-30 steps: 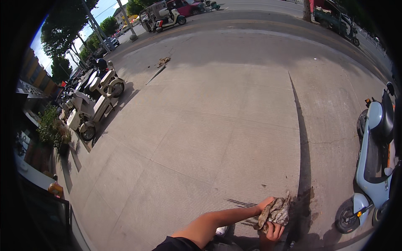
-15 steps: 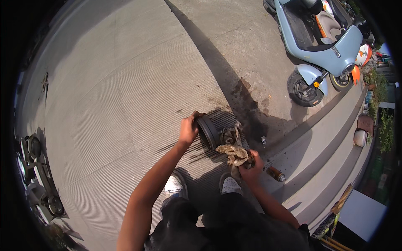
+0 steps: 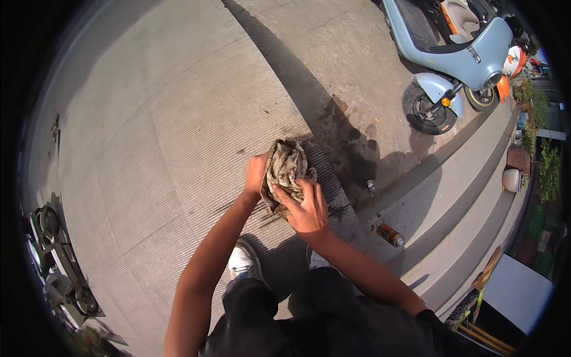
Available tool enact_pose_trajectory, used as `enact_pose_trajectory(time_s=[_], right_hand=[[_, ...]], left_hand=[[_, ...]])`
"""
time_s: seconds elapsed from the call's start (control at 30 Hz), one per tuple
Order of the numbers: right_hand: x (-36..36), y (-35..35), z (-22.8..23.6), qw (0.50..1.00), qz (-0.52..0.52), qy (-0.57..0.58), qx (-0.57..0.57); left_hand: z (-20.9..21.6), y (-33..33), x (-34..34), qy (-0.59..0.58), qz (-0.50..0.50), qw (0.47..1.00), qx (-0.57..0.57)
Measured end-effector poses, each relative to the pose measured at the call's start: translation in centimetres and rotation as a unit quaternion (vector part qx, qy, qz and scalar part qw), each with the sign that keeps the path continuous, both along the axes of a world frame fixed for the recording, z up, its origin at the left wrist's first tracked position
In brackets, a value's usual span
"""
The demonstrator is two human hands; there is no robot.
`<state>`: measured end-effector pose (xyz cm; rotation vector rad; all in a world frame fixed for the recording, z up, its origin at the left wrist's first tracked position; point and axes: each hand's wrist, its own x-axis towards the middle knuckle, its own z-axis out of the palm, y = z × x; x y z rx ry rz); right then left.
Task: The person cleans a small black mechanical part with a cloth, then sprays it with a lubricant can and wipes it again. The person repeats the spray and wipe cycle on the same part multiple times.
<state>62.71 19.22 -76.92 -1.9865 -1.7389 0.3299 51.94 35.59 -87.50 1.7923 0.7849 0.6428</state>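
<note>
Holding a dirty grey rag [image 3: 286, 169] between both hands, the person stands on a grooved concrete pavement [image 3: 178, 119] and looks down. The rag is near the middle of the picture, above the person's white shoes [image 3: 242, 262], and it covers whatever is under it, so I cannot tell what is wrapped inside. The left hand [image 3: 256, 174] is at 9 o'clock of the rag, its fingers bent around the left edge and mostly hidden behind the cloth. The right hand [image 3: 306, 208] is at 5 o'clock of the rag and lies on top of it, fingers close together and curled, pressing the cloth down, with the thumb pointing to the left. At 4 o'clock from the hands a spray can [image 3: 390, 235] lies on its side on the ground, near the first step [image 3: 470, 196] of low concrete stairs. A dark wet stain [image 3: 345, 140] is on the ground at 1 o'clock of the rag. Further at 1 o'clock a light blue scooter [image 3: 458, 53] is parked, well apart from the hands. Parts of other vehicles [image 3: 53, 262] show at 8 o'clock, at the rim.
</note>
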Motion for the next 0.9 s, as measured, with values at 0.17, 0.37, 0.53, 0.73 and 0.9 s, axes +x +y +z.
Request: enact_pose_trajectory(time_s=[0.17, 0.37, 0.53, 0.73, 0.9], right_hand=[[0.5, -2.0, -1.9, 0.995, -0.009, -0.016, 0.099], [3.6, -2.1, 0.0, 0.988, 0.109, 0.056, 0.098], [8.2, -3.6, 5.0, 0.921, -0.242, 0.247, 0.18], [13.2, -8.2, 1.9, 0.846, -0.413, 0.29, 0.174], [12.5, -9.0, 0.6, 0.832, -0.433, 0.32, 0.135]], left_hand=[[-0.3, 0.6, 0.9, 0.039, -0.008, 0.999, -0.032], [-1.4, 1.0, 0.9, 0.0, 0.006, 0.997, -0.081], [-2.5, 1.4, -0.1, 0.021, 0.012, 0.994, -0.104], [-3.2, 2.1, -1.4, -0.046, 0.029, 0.959, -0.279], [-3.5, 1.9, -4.0, 0.026, -0.007, 0.96, -0.278]])
